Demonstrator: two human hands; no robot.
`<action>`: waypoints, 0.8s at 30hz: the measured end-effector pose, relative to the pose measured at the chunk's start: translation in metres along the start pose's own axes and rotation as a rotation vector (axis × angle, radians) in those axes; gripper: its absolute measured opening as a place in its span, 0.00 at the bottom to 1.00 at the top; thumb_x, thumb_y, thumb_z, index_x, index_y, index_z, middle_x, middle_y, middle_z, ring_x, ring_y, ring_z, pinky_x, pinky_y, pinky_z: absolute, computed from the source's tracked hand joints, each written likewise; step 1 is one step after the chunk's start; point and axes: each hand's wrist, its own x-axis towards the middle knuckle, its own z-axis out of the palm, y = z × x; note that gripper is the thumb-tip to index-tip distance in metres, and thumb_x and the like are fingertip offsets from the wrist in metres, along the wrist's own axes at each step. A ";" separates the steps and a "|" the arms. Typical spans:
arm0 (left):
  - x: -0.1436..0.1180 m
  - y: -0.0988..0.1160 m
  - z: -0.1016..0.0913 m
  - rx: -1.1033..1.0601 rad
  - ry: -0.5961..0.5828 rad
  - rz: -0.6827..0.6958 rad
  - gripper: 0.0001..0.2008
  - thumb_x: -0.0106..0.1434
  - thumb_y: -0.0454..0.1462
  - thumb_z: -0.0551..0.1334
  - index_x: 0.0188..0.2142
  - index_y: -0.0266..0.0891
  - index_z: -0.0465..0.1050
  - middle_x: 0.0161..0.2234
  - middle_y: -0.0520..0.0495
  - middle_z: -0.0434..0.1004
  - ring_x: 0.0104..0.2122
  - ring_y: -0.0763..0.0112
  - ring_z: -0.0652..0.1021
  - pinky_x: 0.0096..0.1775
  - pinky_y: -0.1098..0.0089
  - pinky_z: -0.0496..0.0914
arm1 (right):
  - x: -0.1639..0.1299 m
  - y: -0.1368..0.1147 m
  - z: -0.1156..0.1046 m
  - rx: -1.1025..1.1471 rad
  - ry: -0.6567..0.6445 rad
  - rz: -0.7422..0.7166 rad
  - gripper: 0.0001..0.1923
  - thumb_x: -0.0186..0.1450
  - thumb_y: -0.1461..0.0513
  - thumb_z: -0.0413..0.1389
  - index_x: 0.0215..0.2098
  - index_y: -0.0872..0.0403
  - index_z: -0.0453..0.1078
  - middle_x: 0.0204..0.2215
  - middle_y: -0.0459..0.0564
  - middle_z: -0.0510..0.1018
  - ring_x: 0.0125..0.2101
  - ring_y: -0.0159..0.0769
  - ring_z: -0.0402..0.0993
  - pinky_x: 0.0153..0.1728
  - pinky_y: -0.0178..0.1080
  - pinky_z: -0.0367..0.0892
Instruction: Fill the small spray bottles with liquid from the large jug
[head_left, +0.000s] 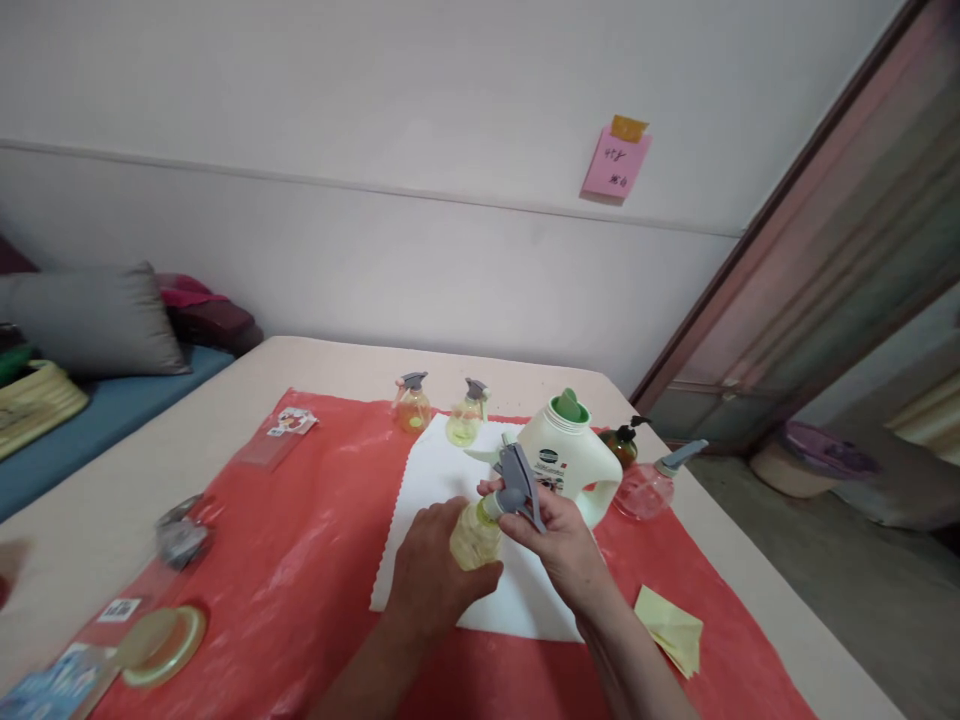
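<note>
My left hand (436,560) is wrapped around the body of a small clear yellow-green spray bottle (477,537), tilted over a white sheet (412,530). At the bottle's neck, my right hand (556,545) grips the grey spray head (517,482) between thumb and fingers. The head sits at the neck; whether it is screwed tight I cannot tell. Just behind my right hand stands a large cream detergent jug (562,450) with a green scoop-like piece (570,404) in its mouth. Two similar spray bottles, one amber (414,408) and one yellow-green (465,420), stand farther back.
Right of the jug are a pink spray bottle (646,490) and a brown pump bottle (621,445). A folded yellow cloth (670,628) lies at right on the red covering (300,560). Clear packaging (277,440) and a round gold lid (165,643) lie at left.
</note>
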 end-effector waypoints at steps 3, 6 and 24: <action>-0.003 0.006 -0.001 0.044 0.014 0.008 0.24 0.48 0.40 0.72 0.47 0.45 0.78 0.46 0.43 0.82 0.50 0.46 0.78 0.52 0.55 0.70 | 0.000 0.004 0.000 0.010 -0.021 0.000 0.24 0.58 0.43 0.71 0.45 0.48 0.83 0.45 0.54 0.87 0.48 0.49 0.83 0.53 0.51 0.76; -0.005 0.014 -0.002 0.058 0.017 0.000 0.21 0.49 0.39 0.72 0.45 0.46 0.77 0.44 0.45 0.81 0.48 0.49 0.79 0.50 0.57 0.70 | 0.000 0.003 -0.001 0.008 -0.028 -0.003 0.23 0.58 0.44 0.71 0.44 0.48 0.83 0.44 0.53 0.87 0.46 0.48 0.83 0.51 0.50 0.77; -0.008 0.013 0.000 0.083 -0.061 0.002 0.32 0.50 0.39 0.70 0.58 0.49 0.76 0.51 0.44 0.80 0.49 0.48 0.81 0.48 0.58 0.73 | -0.001 0.011 -0.014 0.020 -0.143 0.042 0.23 0.59 0.45 0.71 0.47 0.46 0.83 0.46 0.52 0.87 0.49 0.50 0.82 0.55 0.52 0.73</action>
